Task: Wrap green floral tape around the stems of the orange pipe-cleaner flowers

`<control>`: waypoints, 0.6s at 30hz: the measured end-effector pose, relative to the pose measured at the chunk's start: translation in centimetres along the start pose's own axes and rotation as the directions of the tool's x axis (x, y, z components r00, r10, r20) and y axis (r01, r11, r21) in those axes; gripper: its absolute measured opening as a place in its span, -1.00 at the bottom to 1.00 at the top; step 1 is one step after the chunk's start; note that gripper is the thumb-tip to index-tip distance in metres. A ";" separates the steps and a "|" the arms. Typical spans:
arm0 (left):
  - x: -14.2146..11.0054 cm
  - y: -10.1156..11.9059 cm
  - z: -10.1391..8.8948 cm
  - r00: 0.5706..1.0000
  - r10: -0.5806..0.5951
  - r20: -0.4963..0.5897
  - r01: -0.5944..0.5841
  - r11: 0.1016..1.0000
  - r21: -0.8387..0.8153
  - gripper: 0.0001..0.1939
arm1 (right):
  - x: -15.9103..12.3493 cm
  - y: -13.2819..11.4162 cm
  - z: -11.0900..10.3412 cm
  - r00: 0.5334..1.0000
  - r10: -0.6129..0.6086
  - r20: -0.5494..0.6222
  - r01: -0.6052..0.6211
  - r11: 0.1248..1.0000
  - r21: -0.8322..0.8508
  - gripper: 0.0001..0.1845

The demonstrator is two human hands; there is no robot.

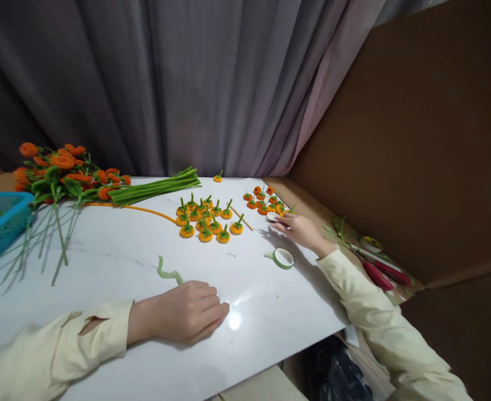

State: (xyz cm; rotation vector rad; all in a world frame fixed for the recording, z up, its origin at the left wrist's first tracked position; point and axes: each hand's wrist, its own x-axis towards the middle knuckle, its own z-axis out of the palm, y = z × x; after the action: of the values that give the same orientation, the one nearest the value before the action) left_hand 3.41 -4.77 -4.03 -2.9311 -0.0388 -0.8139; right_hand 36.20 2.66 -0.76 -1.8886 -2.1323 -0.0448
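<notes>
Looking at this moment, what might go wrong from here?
The right hand might nudge the orange flower heads clustered close by. The green tape strip at the left hand could crumple against it. The green tape roll has a loose end that could stick to the white tabletop.

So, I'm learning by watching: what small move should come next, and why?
Perhaps the right hand should draw the small ring-shaped roll nearer: that hand is already at it, while a green strip lies by the curled left hand.
</notes>
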 end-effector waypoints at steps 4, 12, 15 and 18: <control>0.0 0.1 0.1 1.000 -0.004 -0.001 0.004 1.000 0.007 -0.82 | 2.0 -2.5 2.6 0.992 -0.085 0.090 0.096 0.989 -0.117 -0.67; 0.0 -0.1 0.3 0.999 -0.023 0.030 0.022 0.999 0.042 -0.80 | 2.9 -3.4 4.4 0.990 -0.101 0.095 0.121 0.963 -0.241 -0.61; 0.1 -0.3 0.2 1.000 -0.016 0.024 0.015 0.999 0.051 -0.80 | 2.9 -3.5 4.7 0.990 -0.105 0.090 0.125 0.958 -0.259 -0.60; 0.0 -0.4 0.3 1.000 -0.015 0.017 0.014 0.998 0.058 -0.80 | 2.8 -3.5 4.9 0.990 -0.110 0.087 0.131 0.950 -0.283 -0.59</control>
State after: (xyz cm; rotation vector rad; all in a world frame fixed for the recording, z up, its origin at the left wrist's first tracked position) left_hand 3.59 -4.36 -4.23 -2.8871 -0.0829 -0.7754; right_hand 31.54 5.92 -4.17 -1.9333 -2.3979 -0.3368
